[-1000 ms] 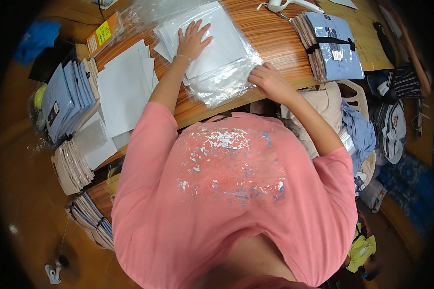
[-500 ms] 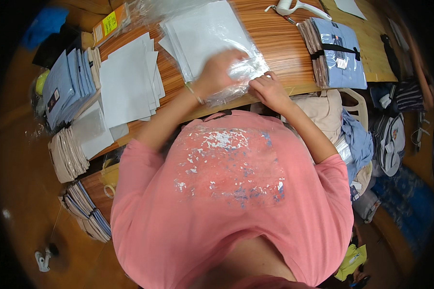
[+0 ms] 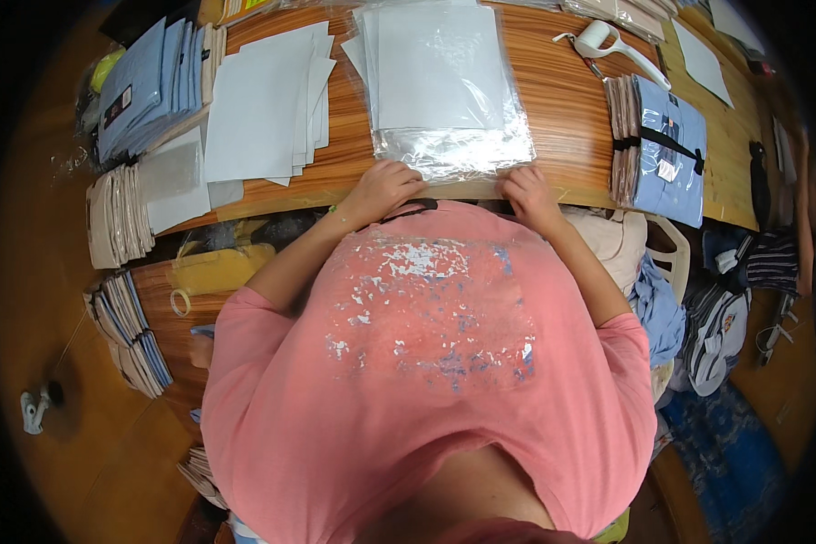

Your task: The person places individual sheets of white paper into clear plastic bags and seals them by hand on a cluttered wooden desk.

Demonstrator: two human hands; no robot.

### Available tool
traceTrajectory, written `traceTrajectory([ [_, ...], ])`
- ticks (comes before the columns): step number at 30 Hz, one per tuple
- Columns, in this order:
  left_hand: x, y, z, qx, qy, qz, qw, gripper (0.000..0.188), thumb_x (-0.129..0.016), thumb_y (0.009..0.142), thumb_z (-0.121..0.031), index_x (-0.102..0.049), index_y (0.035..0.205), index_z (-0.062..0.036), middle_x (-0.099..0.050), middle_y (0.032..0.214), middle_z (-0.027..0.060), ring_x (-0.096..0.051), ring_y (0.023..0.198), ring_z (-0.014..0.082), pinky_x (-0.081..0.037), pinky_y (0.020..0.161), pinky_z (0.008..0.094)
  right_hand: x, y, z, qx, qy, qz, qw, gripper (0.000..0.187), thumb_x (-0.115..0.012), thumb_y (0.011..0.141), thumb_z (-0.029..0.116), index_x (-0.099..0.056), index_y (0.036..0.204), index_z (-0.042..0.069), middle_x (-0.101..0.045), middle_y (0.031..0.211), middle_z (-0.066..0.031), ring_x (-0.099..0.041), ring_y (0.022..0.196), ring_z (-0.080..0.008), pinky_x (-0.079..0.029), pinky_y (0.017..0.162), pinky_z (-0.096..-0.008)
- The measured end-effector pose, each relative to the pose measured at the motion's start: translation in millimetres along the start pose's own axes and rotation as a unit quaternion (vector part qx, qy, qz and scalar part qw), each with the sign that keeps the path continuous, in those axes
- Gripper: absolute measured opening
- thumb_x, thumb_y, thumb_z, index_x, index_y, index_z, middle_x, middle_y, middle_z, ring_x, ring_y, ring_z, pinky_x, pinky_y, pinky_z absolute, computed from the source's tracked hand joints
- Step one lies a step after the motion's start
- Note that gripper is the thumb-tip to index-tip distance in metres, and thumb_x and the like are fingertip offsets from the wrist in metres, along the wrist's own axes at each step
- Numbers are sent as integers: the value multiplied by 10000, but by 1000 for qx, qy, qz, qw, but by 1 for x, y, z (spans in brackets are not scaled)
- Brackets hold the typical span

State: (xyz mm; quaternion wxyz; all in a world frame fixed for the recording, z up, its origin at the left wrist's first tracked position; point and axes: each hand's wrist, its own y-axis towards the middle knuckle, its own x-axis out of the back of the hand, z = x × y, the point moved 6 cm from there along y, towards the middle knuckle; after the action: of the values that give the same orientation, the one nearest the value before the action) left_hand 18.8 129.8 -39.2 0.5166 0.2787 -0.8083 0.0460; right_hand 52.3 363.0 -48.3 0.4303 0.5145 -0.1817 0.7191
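Observation:
A clear plastic bag [image 3: 453, 150] lies at the near edge of the wooden table, its crinkled end toward me. White sheets [image 3: 440, 68] show through or under its plastic; which of them are inside I cannot tell. At the bag's near left corner, my left hand [image 3: 388, 192] has its fingers curled closed on the plastic. My right hand [image 3: 528, 194] pinches the near right corner. The fingertips of both hands are partly hidden.
Loose white sheets [image 3: 261, 113] lie left of the bag, beside folded blue shirts [image 3: 145, 95] in plastic. To the right stand a strapped bundle of packed shirts [image 3: 666, 150] and a white handheld tool [image 3: 624, 50]. Clothes [image 3: 657, 304] hang over a chair.
My left hand has come off the bag's middle to its near left corner. The right hand has shifted to the near right corner. The bag's end now lies spread out, and the view has tilted.

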Motion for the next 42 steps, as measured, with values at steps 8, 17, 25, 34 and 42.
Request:
traceTrajectory([
  [8, -14, -46, 32, 214, -62, -89, 971, 183, -649, 814, -164, -691, 982, -106, -633, 828, 62, -580, 846, 220, -430, 798, 346, -14, -9, -27, -122, 117, -20, 985, 76, -600, 836, 130, -634, 827, 62, -594, 820, -66, -528, 852, -261, -373, 770, -366],
  [17, -26, -55, 48, 405, -155, -169, 885, 154, -709, 772, -226, -664, 791, -81, -610, 701, 40, -555, 741, 212, -390, 753, 357, -26, -6, -37, -218, 111, -84, 966, 128, -646, 817, 170, -645, 825, 42, -617, 786, -78, -538, 815, -278, -372, 762, -381],
  [25, -14, -59, 46, 433, 60, -153, 886, 376, -731, 735, -398, -571, 939, -126, -523, 952, 42, -454, 982, 255, -298, 869, 408, -18, -24, -32, -299, -38, -132, 944, 378, -728, 757, 319, -558, 997, 82, -550, 918, -74, -492, 885, -281, -350, 778, -392],
  [34, 12, -26, 44, 355, -351, -80, 863, 296, -560, 916, -191, -536, 1155, -17, -566, 1145, 90, -500, 1089, 214, -417, 901, 309, 20, 59, -6, -91, -25, -166, 982, 419, -715, 753, 266, -570, 1111, 104, -536, 1101, -111, -465, 1064, -303, -351, 885, -435],
  [42, -45, 6, 30, 441, -693, -255, 510, 594, -439, 944, -71, -118, 1435, 18, -359, 1387, 190, -416, 1259, 243, -319, 1066, 319, -17, 143, -7, -180, 164, -7, 970, 161, -609, 818, 173, -665, 904, 49, -663, 839, -148, -616, 801, -314, -466, 694, -350],
])
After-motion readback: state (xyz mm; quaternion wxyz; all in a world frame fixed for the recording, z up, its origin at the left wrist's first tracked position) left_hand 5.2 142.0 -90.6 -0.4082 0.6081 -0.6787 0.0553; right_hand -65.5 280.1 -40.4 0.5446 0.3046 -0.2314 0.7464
